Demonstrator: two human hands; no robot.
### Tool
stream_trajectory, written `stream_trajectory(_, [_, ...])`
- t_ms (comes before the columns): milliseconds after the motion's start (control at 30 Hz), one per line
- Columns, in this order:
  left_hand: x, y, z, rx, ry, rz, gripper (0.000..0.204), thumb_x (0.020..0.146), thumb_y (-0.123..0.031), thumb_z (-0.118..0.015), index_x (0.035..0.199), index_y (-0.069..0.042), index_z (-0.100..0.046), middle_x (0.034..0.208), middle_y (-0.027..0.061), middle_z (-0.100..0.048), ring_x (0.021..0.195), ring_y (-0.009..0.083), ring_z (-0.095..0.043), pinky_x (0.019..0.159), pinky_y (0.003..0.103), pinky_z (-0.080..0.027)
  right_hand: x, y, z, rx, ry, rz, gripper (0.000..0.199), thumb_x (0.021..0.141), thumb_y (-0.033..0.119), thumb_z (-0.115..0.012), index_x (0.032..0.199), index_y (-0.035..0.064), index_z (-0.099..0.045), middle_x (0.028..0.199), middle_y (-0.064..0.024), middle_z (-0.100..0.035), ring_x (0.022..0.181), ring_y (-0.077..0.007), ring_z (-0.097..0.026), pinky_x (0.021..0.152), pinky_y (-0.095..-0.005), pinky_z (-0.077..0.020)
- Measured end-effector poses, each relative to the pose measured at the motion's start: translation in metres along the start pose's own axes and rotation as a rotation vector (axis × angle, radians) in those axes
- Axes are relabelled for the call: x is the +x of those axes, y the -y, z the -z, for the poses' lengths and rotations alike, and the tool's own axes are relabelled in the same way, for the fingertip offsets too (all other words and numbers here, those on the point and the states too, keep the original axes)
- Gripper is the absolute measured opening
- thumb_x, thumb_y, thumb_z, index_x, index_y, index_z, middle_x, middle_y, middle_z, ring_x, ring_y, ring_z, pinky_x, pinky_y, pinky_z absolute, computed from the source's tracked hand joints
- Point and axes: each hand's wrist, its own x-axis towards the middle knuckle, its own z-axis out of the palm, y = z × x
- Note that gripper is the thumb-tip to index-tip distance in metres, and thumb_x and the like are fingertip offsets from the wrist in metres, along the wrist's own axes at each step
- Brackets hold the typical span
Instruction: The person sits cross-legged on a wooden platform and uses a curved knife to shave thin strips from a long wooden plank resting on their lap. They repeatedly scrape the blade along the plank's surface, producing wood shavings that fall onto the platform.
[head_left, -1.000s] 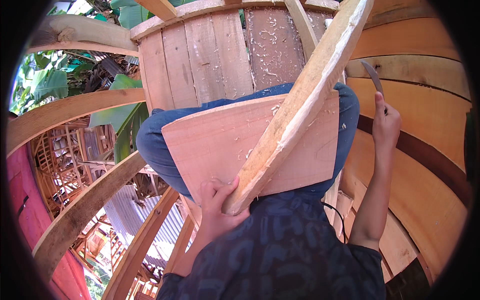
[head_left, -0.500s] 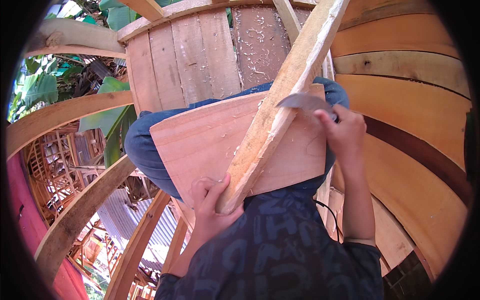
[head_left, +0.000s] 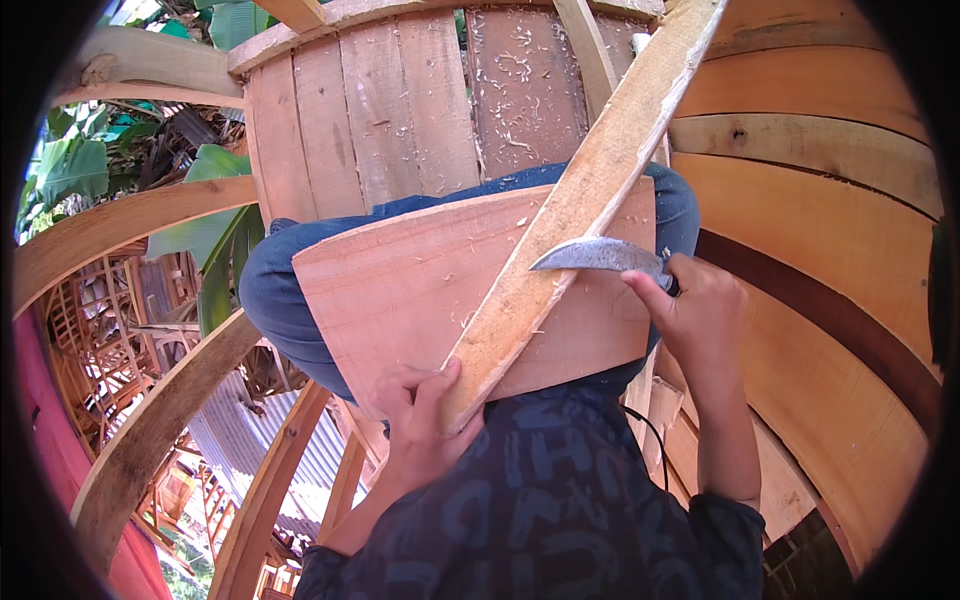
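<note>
A long wooden strip (head_left: pixel 590 185) slants across my lap, from near my belly up to the far right. Around its near end my left hand (head_left: pixel 425 408) is closed, thumb on top. My right hand (head_left: pixel 700 310) grips the dark handle of a curved knife (head_left: pixel 600 254), whose handle is mostly hidden in the fingers. The blade lies across the strip's right edge at about mid-length, its tip pointing left. Beneath the strip, a flat wooden board (head_left: pixel 400 290) rests on my crossed legs, with a few shavings on it.
Ahead is a plank floor (head_left: pixel 380 110) strewn with curled shavings. Orange-brown wall planks (head_left: pixel 800 210) rise close on the right. Curved wooden ribs (head_left: pixel 150 420) stand at the left, with corrugated metal sheets (head_left: pixel 245 430) and banana leaves (head_left: pixel 215 230) beyond them.
The knife and my right hand have moved nearer to me along the strip. The strip has rolled a little, showing more of its broad face. My left hand keeps its hold.
</note>
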Motion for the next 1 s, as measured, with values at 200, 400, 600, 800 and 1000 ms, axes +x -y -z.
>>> stream_trajectory(200, [-0.001, -0.003, 0.002, 0.018, 0.036, 0.006, 0.071, 0.059, -0.013, -0.086, 0.125, -0.012, -0.058, 0.105, 0.0075, -0.05, 0.102, 0.0268, -0.047, 0.089, 0.041, -0.029, 0.013, -0.008, 0.003, -0.117, 0.002, -0.002, 0.067, 0.072, 0.068, -0.067, 0.055, 0.0059, -0.049, 0.047, -0.0117, -0.049, 0.044, -0.031, -0.053, 0.043, -0.038, -0.0406])
stream_trajectory(400, [-0.005, 0.004, 0.004, 0.05, 0.114, 0.012, 0.073, 0.062, -0.015, -0.084, 0.129, -0.016, -0.055, 0.113, 0.0094, -0.046, 0.108, 0.029, -0.045, 0.091, 0.044, -0.027, 0.017, -0.034, -0.012, -0.195, -0.157, -0.112, 0.068, 0.081, 0.067, -0.061, 0.061, 0.0023, -0.057, 0.052, -0.0165, -0.053, 0.05, -0.0337, -0.056, 0.049, -0.04, -0.0433])
stream_trajectory(600, [-0.012, 0.012, 0.002, 0.048, 0.131, 0.006, 0.073, 0.062, -0.016, -0.084, 0.128, -0.016, -0.054, 0.114, 0.0096, -0.044, 0.108, 0.0297, -0.045, 0.091, 0.045, -0.027, 0.022, -0.05, 0.049, 0.001, 0.036, -0.448, 0.065, 0.086, 0.063, -0.058, 0.068, 0.0002, -0.061, 0.056, -0.0206, -0.054, 0.053, -0.038, -0.055, 0.052, -0.0452, -0.0416])
stream_trajectory(800, [-0.007, 0.006, 0.003, 0.112, 0.116, -0.021, 0.072, 0.065, -0.017, -0.084, 0.129, -0.015, -0.052, 0.114, 0.0107, -0.044, 0.108, 0.0291, -0.045, 0.09, 0.045, -0.026, -0.011, 0.012, 0.002, -0.015, 0.085, -0.018, 0.058, 0.083, 0.056, -0.066, 0.062, 0.0027, -0.056, 0.053, -0.0162, -0.053, 0.049, -0.0358, -0.056, 0.047, -0.0429, -0.0429])
stream_trajectory(1000, [-0.006, 0.003, 0.0, 0.124, 0.112, -0.033, 0.071, 0.067, -0.017, -0.083, 0.13, -0.015, -0.051, 0.112, 0.0106, -0.044, 0.107, 0.028, -0.045, 0.088, 0.045, -0.026, 0.007, -0.003, 0.005, -0.171, 0.032, 0.038, 0.061, 0.079, 0.061, -0.066, 0.059, 0.0051, -0.054, 0.051, -0.0131, -0.054, 0.05, -0.0335, -0.058, 0.045, -0.0403, -0.0429])
